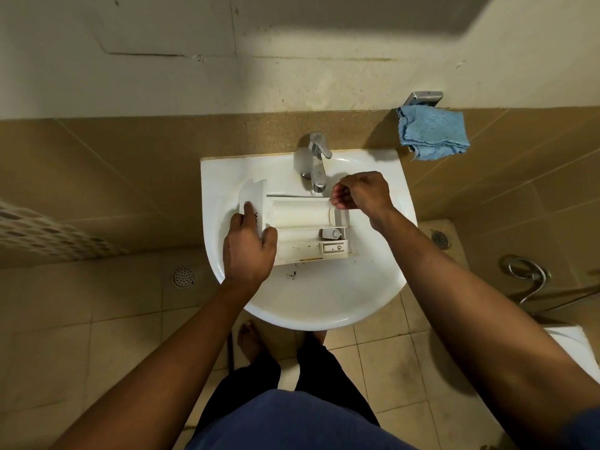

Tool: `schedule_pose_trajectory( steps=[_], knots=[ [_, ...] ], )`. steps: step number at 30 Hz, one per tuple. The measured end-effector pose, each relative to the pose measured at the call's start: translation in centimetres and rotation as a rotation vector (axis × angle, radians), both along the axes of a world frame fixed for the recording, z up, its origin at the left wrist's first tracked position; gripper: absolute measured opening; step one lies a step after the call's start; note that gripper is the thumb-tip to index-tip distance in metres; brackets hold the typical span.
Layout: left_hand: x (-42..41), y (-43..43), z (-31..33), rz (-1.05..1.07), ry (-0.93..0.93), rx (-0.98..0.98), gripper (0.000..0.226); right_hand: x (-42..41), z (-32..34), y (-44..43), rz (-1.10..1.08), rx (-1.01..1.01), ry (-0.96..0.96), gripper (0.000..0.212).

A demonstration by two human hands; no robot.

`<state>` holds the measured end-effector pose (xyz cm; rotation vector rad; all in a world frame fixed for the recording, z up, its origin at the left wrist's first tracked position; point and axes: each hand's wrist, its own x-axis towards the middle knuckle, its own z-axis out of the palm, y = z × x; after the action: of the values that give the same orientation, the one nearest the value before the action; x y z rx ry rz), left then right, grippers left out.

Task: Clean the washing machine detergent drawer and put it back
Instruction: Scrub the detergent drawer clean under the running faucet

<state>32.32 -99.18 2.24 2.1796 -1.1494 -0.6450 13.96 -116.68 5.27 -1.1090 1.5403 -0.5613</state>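
The white detergent drawer (302,227) lies across the white sink basin (318,297), its front panel to the left and its compartments facing up. Brown grime marks its near edge, and dark specks lie in the basin below it. My left hand (248,246) grips the drawer's front panel, thumb over its near corner. My right hand (360,193) hovers at the drawer's far right end, just beside the chrome tap (313,162), fingers curled loosely with nothing seen in them. No water is visibly running from the spout.
A blue cloth (431,133) hangs from a metal holder (423,98) on the tiled wall, right of the sink. A perforated white basket (42,235) sits at the left. Floor drains (184,276) and a metal hose (526,276) lie on the tiled floor.
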Motion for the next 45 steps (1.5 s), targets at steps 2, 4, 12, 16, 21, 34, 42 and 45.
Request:
schedule_pose_trajectory(
  steps=[2,4,12,16,21,34,42,45],
  knots=[
    [0.0,-0.3,0.3,-0.004,-0.01,0.016,0.074,0.8,-0.5,-0.6,-0.073,0.08,-0.08,0.026],
    [0.0,-0.5,0.5,0.004,-0.017,0.029,0.067,1.8,-1.1,-1.3,-0.143,0.144,-0.162,0.027],
    [0.5,-0.5,0.6,0.013,-0.02,0.049,0.078,6.2,-1.5,-2.9,-0.185,0.442,-0.584,0.045],
    [0.7,-0.7,0.5,-0.022,-0.026,0.051,0.077,6.0,-1.9,-3.0,-0.092,0.466,-0.425,0.04],
    [0.2,-0.5,0.0,-0.108,-0.024,0.054,0.076,3.2,-1.5,-3.0,0.102,0.541,-0.141,0.042],
    [0.6,-0.8,-1.5,-0.15,0.02,0.012,0.071,4.9,-0.7,-1.9,0.083,0.421,-0.089,0.042],
    [1.0,-0.7,-1.5,-0.148,0.061,-0.017,0.063,1.6,1.7,5.0,0.208,0.301,-0.059,0.046],
    [1.0,-0.9,-1.5,-0.147,0.044,-0.022,0.056,3.5,0.7,9.8,0.315,0.263,-0.167,0.044]
  ],
)
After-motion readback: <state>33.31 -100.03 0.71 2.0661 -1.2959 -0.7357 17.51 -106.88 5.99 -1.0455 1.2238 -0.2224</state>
